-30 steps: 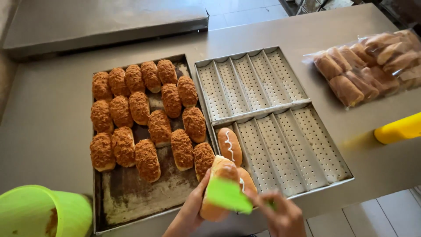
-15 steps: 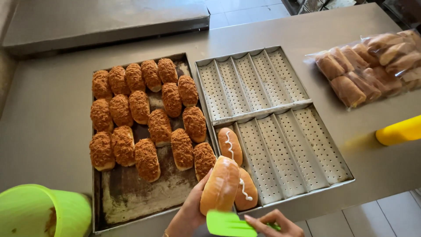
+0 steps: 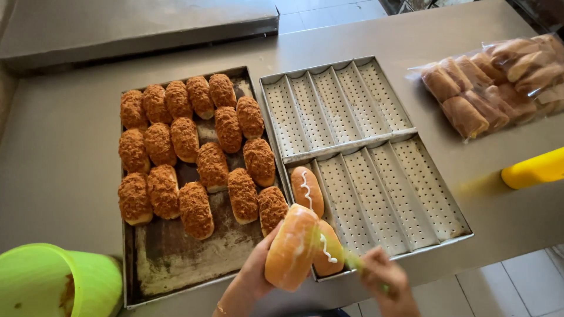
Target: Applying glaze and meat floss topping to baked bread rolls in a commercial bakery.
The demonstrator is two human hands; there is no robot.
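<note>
my left hand (image 3: 258,271) grips a plain bun (image 3: 292,246) over the perforated tray (image 3: 376,147); right hand (image 3: 388,282), blurred, seems closed on a green spatula. two drizzled buns lie there, most channels unfilled.

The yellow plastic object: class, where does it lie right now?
In the head view the yellow plastic object lies at the right edge of the steel counter, below the clear bag of bread rolls, right of the perforated metal tray.

steel table (image 3: 364,35); flat tray (image 3: 176,264); 2 perforated trays (image 3: 382,182); bagged buns (image 3: 499,82); green bucket (image 3: 53,282)
</note>
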